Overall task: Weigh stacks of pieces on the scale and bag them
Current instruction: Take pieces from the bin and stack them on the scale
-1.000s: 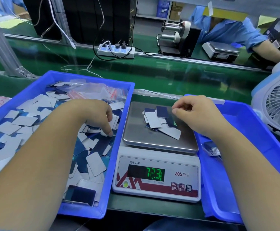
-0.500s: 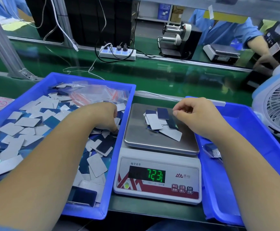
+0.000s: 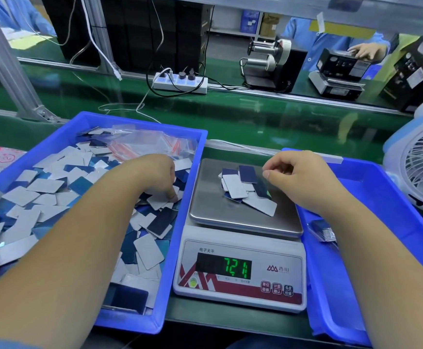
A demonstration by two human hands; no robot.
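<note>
Left hand [image 3: 155,177]: while we top up the scale [image 3: 240,222], it pinches a piece [image 3: 158,200].
Right hand [image 3: 298,177]: curled above the pile [image 3: 248,190]; holding anything, we cannot tell.

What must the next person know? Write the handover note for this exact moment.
Left hand is in the left bin, fingertips on a loose piece; grip unclear.
Right hand hovers curled beside the pile of pieces on the scale; whether it pinches one is unclear.
Display reads 72.1.
Done: a pile weighed; one filled bag in the right bin.
Left: adjust the count, bag it.
</note>
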